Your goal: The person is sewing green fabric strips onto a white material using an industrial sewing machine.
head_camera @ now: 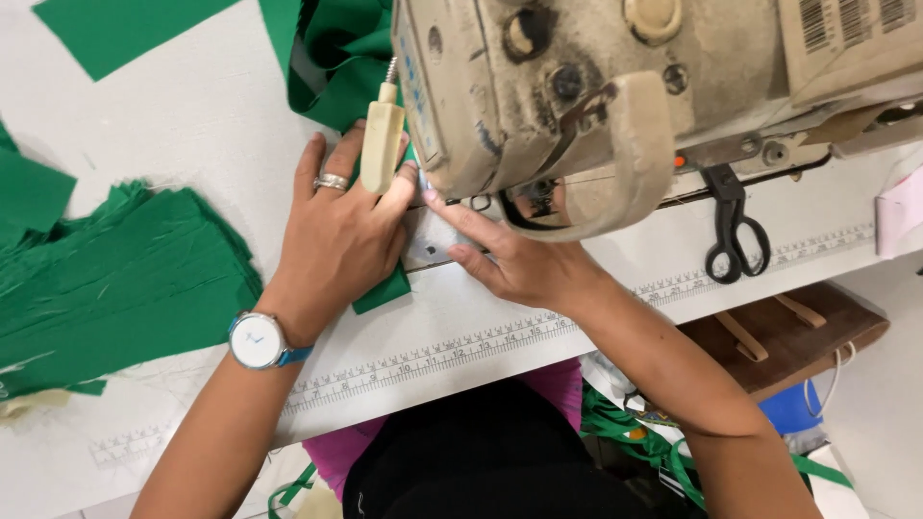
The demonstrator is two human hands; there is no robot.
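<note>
My left hand (341,235) lies flat, fingers spread, pressing a small green fabric piece (383,290) onto the white table beside the sewing machine (577,86). It wears a ring and a wristwatch (258,341). My right hand (510,259) reaches under the machine head, fingertips on the metal plate (430,245) near the needle area. The needle itself is hidden by the machine body. A beige lever (381,144) stands over my left fingers.
A stack of green fabric pieces (115,279) sits at the left. More green cloth (336,53) bunches behind the machine. Black scissors (733,235) lie at the right. A ruler strip (461,351) runs along the table's front edge. A brown wooden piece (779,332) sits below.
</note>
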